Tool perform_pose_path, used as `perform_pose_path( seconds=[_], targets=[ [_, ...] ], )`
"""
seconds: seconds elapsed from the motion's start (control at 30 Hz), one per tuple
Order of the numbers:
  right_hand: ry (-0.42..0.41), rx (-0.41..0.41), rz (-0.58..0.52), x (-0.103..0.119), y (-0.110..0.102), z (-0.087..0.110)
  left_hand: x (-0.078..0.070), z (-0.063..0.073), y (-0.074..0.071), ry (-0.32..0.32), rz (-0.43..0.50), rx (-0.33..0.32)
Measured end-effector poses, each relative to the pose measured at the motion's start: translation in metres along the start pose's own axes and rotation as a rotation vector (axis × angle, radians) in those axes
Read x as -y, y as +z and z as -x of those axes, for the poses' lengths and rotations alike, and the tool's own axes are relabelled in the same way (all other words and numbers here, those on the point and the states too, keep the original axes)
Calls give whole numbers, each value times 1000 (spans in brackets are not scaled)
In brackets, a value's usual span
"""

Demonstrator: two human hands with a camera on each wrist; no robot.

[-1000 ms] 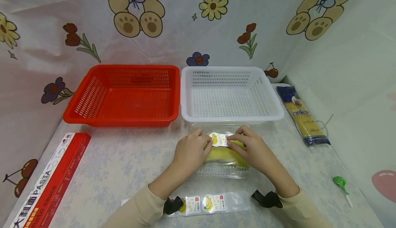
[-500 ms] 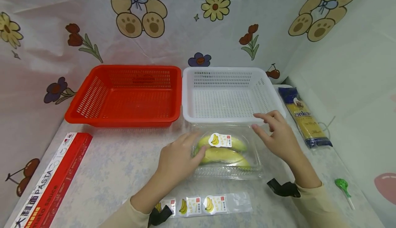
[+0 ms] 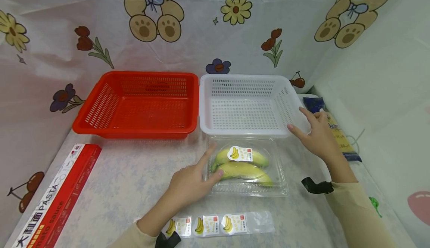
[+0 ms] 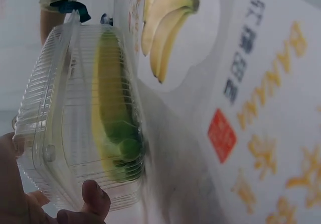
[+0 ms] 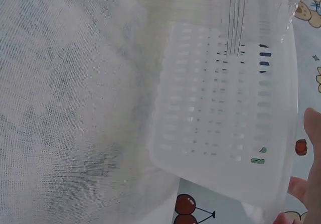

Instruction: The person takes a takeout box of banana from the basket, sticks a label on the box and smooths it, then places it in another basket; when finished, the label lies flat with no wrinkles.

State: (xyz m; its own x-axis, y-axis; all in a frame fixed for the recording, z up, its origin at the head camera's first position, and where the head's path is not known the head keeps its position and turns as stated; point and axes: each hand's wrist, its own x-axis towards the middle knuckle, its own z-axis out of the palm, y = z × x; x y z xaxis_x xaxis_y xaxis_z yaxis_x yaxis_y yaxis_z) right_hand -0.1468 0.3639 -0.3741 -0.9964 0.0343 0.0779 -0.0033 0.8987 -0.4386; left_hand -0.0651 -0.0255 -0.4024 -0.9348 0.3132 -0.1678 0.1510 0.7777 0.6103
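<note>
A clear plastic container point(image 3: 279, 156) sits closed at the centre of the frame, a little below the middle, just beside the near rim of the white basket point(image 3: 242, 131). Inside it lie two yellow-green bananas point(image 3: 246, 170), one nearer the lower edge, and a banana-printed sticker point(image 3: 240, 154) is on the lid above them. At the container's left side is the left hand point(image 3: 188, 182), its forefinger stretched out along that edge and its thumb spread apart from it, toward the near left part of the lid. The right hand point(image 3: 319, 134) is at the right side of the white basket, thumb and forefinger apart by its near right corner; whether they touch the rim cannot be told. Below the container, at the bottom centre, a strip of banana stickers point(image 3: 235, 223) lies flat on the bench point(image 3: 134, 180). The red basket point(image 3: 134, 131) stands left of the white one. A long red pasta box point(image 3: 72, 195) lies at the lower left; at the right, a yellow and blue pasta bag point(image 3: 340, 138) is partly hidden behind the right hand, and a green lollipop point(image 3: 374, 203) shows past the right sleeve point(image 3: 356, 210). A bear-and-flower cloth point(image 3: 195, 1) fills the top.
</note>
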Motion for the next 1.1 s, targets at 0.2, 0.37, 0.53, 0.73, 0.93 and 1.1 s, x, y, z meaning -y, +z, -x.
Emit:
perform_pose_path(
  seconds=[0.2, 0.37, 0.53, 0.73, 0.93, 1.1],
  targets=[
    [31, 33, 4, -11, 5, -5, 1, -1, 6, -12, 157, 87],
    [38, 72, -54, -17, 9, -7, 5, 1, 9, 3, 250, 122],
    [20, 109, -104, -20, 12, -8, 13, 1, 10, 41, 342, 137],
    [21, 133, -182, -22, 14, -11, 18, 4, 9, 46, 410, 106],
    [-2, 125, -240, -25, 17, -13, 21, 12, 6, 44, 442, 104],
    [-11, 121, -267, -27, 19, -14, 24, 23, 2, 55, 442, 108]
  ],
)
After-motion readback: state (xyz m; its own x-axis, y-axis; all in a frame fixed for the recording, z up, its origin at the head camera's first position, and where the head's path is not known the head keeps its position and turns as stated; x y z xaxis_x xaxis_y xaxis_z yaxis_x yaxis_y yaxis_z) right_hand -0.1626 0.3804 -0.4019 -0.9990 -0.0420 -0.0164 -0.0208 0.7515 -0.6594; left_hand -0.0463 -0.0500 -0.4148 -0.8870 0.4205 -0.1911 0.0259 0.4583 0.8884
